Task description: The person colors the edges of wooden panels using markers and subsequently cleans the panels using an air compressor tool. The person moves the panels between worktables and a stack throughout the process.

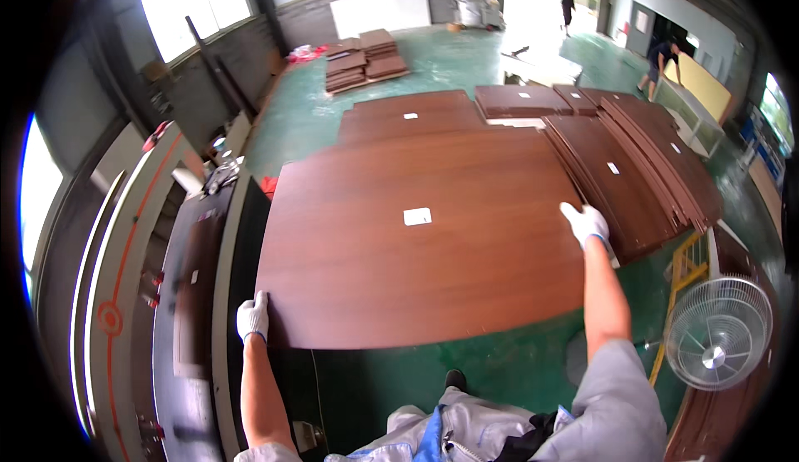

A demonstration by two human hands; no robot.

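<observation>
A large reddish-brown wooden panel (358, 262) lies flat before me, with a white label (417, 216) near its middle. My left hand (253, 316), in a white glove, grips the panel's left edge close to the near corner, thumb on top. At the panel's right edge, farther from me, my right hand (586, 222) in a white glove is closed around the rim. The fingers under both edges are hidden. Beyond the panel's far side lies another brown panel (449, 121) with a label.
Stacks of brown boards (616, 162) stand at the right. A long machine (179, 295) runs along my left. A fan (717, 337) and a yellow ladder (684, 270) are at the lower right. Farther back are a board pile (366, 62) and two people (662, 67).
</observation>
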